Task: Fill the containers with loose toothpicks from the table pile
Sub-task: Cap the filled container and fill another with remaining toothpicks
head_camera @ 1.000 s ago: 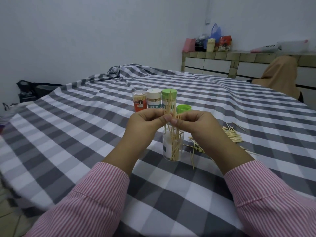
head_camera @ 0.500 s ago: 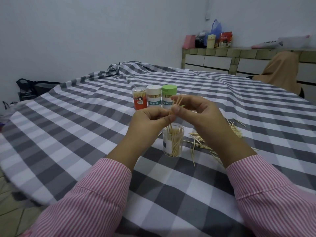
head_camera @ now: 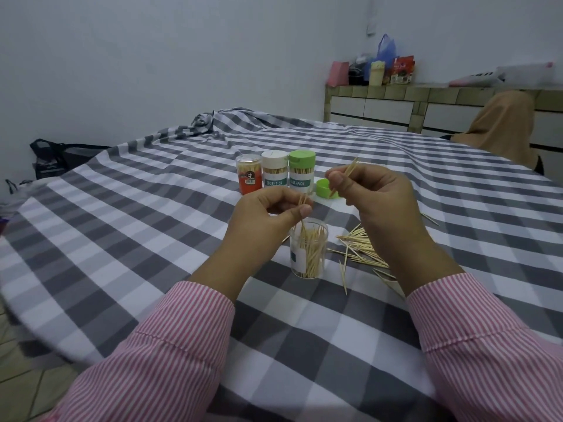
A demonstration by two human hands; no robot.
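— Toothpicks, where are they?
— Loose pile (head_camera: pixel 359 248) on the grey-checked tablecloth (head_camera: pixel 152 239), right of the open clear container (head_camera: pixel 308 252). White walls, tiled counter (head_camera: pixel 396 102) behind.
— Hands?
— Left hand (head_camera: pixel 268 217) pinches some over the container; right hand (head_camera: pixel 371 193) pinches a few.
— Writing?
— "TOOTHPICK" on the white-lidded jar (head_camera: pixel 274 173) and green-lidded jar (head_camera: pixel 301 172).

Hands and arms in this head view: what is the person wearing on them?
Both arms are covered by long shirt sleeves in thin pink-and-white stripes, left sleeve and right sleeve, each ending in a stitched cuff at the wrist. The left hand and right hand are bare: no gloves, rings or watch visible.
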